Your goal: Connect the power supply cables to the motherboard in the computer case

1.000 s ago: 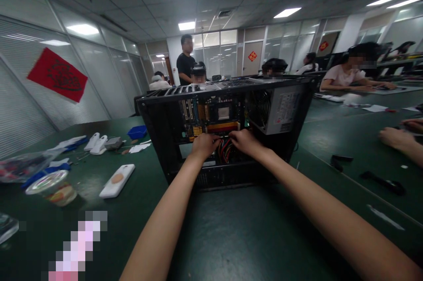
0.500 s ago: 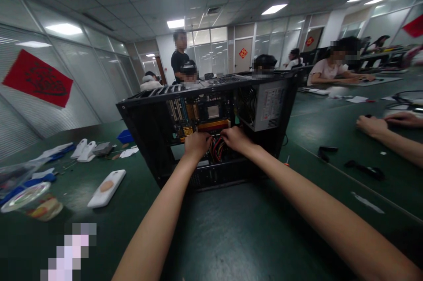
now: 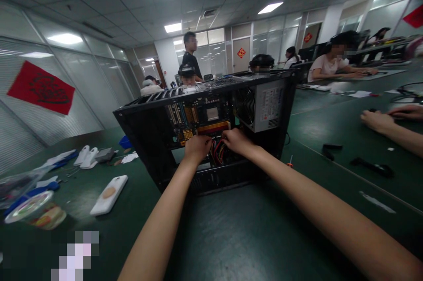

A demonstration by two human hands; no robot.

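Note:
A black computer case stands with its side uncovered on the green table, its inside facing me. In it are a motherboard, a grey power supply at the upper right and a bundle of coloured power cables low in the middle. My left hand reaches in at the left of the bundle, its fingers closed in a pinch on the cables. From the other side my right hand is closed on the same bundle, just below the red-brown memory slots. The fingertips are partly hidden.
At left lie a white phone, a plastic cup and a blue box. A screwdriver and black parts lie at right, near another person's hands. Several people are behind the case.
My view has shifted slightly. Both hands stay at the cables with hardly any movement. Behind the case, the standing person has moved a little to the right.

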